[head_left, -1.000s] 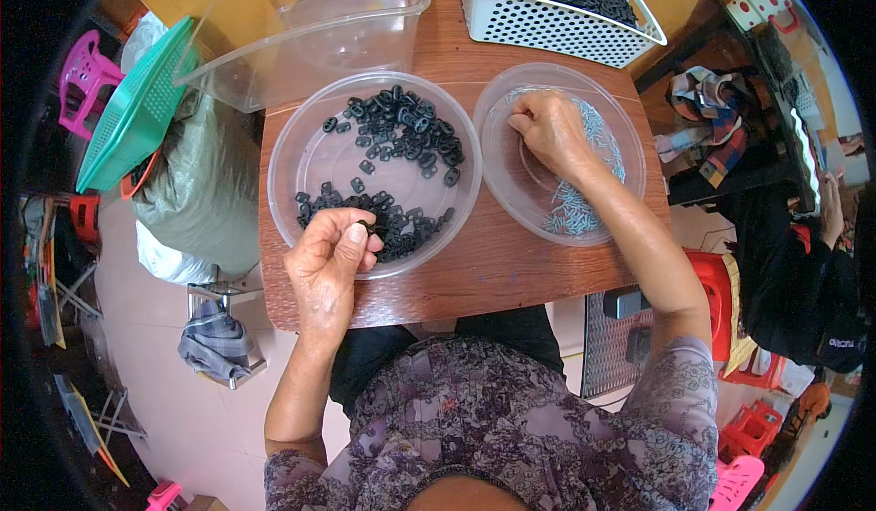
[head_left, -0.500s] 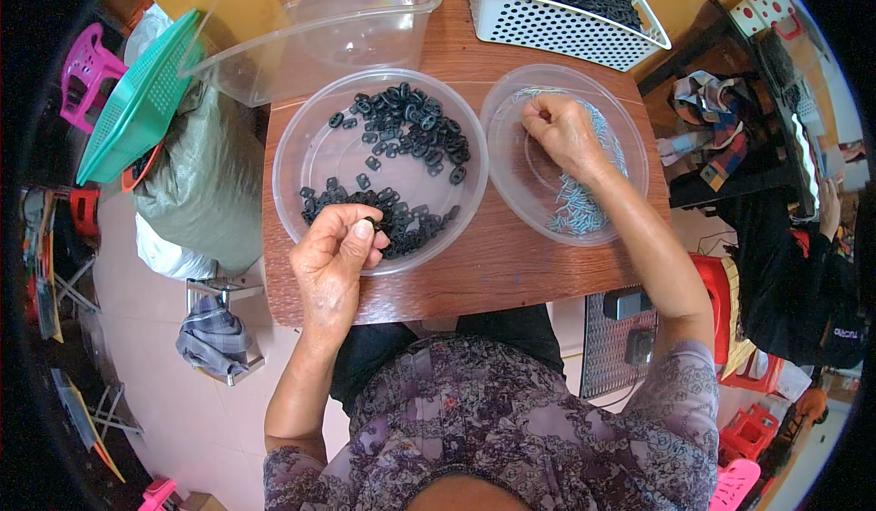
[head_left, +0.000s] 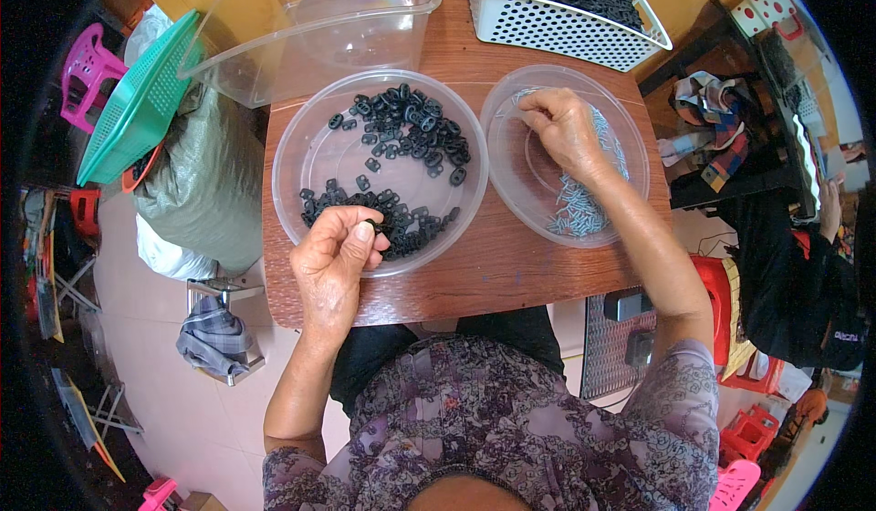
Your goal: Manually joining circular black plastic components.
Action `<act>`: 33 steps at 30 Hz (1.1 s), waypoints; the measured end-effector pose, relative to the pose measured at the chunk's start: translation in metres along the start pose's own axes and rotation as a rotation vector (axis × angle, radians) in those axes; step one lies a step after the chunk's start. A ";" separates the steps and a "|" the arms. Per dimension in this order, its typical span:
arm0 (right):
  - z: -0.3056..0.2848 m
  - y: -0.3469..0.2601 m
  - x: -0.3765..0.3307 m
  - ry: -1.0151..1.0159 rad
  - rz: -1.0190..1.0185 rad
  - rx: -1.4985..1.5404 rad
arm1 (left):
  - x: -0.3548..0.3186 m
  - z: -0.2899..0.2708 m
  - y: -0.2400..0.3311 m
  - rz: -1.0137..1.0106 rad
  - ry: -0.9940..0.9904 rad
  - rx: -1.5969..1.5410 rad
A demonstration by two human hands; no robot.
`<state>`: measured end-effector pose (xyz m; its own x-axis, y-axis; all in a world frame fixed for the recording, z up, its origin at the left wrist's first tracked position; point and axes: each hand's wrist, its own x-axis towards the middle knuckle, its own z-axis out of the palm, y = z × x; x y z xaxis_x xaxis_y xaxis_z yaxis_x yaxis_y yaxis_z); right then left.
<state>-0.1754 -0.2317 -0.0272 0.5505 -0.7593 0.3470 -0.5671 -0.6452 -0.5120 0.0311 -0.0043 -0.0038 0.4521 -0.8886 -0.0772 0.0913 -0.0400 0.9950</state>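
Observation:
My left hand (head_left: 336, 260) is closed at the near rim of the round clear tub (head_left: 287, 151) on the left, pinching a small black plastic part (head_left: 373, 225) between thumb and finger. Inside that tub lie two heaps of black parts with holes, a far heap (head_left: 424, 123) and a near heap (head_left: 411, 233). My right hand (head_left: 563, 132) reaches over the round clear tub (head_left: 513, 196) on the right, fingers pinched together. Whatever its fingertips hold is too small to tell. Thin light-blue pins (head_left: 581, 208) lie in this tub, mostly along its right side.
A white perforated basket (head_left: 566, 32) of black parts stands at the back right of the wooden table (head_left: 456, 287). A large clear bin (head_left: 365, 18) is at the back left. Left of the table are a full sack (head_left: 205, 182) and a stool with a cloth (head_left: 214, 338).
My right hand has shifted very slightly over the pins, its fingers turning a little to the left. My left hand stays in place with the black part.

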 end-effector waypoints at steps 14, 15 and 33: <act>-0.038 0.012 -0.019 -0.057 0.210 0.003 | 0.000 -0.003 -0.001 0.003 -0.038 -0.002; -0.035 0.011 -0.021 -0.057 0.211 0.004 | 0.000 -0.003 -0.001 0.001 -0.042 -0.008; 0.017 -0.011 0.009 -0.055 -0.109 -0.110 | -0.001 -0.003 0.001 -0.029 -0.040 -0.007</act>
<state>-0.1531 -0.2300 -0.0317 0.6437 -0.6803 0.3504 -0.5639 -0.7312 -0.3839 0.0331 -0.0022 -0.0025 0.4131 -0.9048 -0.1031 0.1098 -0.0629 0.9920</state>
